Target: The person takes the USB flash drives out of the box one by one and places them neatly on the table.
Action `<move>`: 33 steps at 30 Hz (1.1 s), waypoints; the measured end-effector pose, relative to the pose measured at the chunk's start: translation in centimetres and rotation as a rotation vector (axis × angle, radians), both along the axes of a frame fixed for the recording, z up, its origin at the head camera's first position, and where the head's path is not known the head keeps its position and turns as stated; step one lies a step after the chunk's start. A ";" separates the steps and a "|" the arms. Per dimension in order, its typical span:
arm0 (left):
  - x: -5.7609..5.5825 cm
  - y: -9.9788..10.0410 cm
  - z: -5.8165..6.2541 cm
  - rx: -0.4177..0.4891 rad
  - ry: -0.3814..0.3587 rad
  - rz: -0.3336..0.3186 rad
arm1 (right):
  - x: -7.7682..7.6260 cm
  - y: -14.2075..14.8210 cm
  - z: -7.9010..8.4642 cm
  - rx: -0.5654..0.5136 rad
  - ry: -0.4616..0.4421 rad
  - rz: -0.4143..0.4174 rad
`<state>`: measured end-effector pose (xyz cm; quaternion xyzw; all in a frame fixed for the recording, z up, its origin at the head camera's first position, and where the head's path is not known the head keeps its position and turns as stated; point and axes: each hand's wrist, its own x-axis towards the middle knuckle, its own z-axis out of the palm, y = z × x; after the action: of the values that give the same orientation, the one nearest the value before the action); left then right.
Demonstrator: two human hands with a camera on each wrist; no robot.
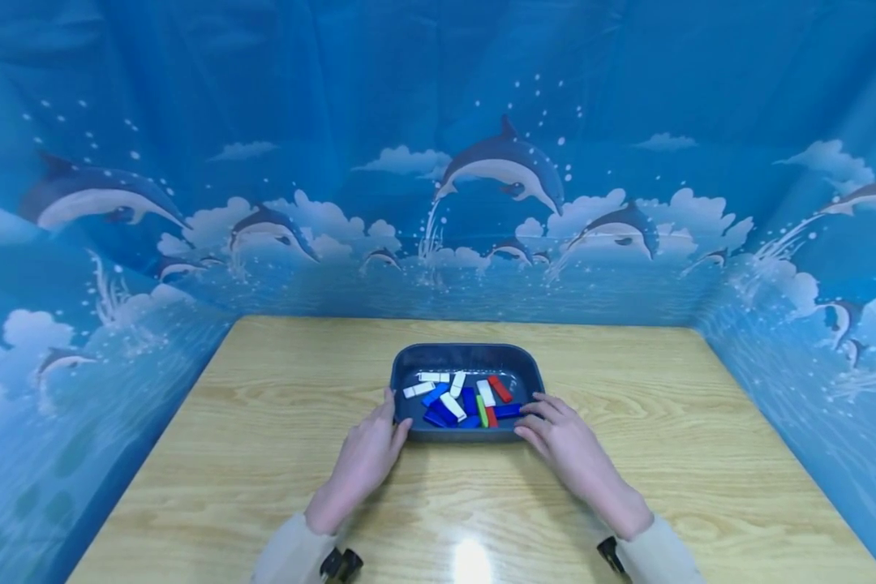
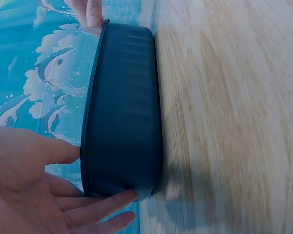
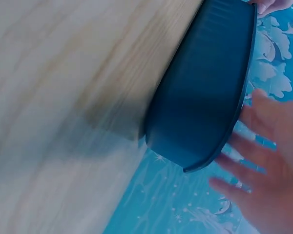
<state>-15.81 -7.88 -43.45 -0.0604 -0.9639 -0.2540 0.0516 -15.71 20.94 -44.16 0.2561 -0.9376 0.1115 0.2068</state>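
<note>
On the tabletop (image 1: 650, 405), between its side edges, hold the probably light, stiff tray (image 1: 461, 436) by its end rims, left grip (image 1: 369, 448) and right grip (image 1: 569, 444) fingers apart.

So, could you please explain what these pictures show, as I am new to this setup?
There is no robot here, only a person working bare-handed. The wide picture comes from a camera worn on the head; the close ones, from one on each wrist. On the wood-grained table sits a dark blue tray with small white, blue, red and green pieces inside. The left hand touches the tray's left end; the right hand is at its right end. I see neither hand gripping a loose piece.
</note>
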 end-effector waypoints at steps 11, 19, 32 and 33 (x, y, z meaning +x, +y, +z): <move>0.2 0.0 0.0 0.012 -0.002 -0.010 | -0.1 -0.6 -0.4 0.154 -0.030 0.058; -0.1 0.0 0.3 -0.006 0.034 0.001 | -0.4 -0.7 -0.5 0.132 -0.039 0.057; -2.5 1.0 3.7 0.005 0.246 -0.034 | -0.5 -1.0 -0.8 0.148 -0.089 0.016; -2.7 1.3 4.0 -0.002 0.249 -0.042 | -0.5 -1.0 -0.8 0.151 -0.086 0.018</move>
<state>-18.54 -6.62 -39.48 -0.1118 -0.9489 -0.2444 0.1655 -16.20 19.96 -44.94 0.2742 -0.9491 0.0534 0.1456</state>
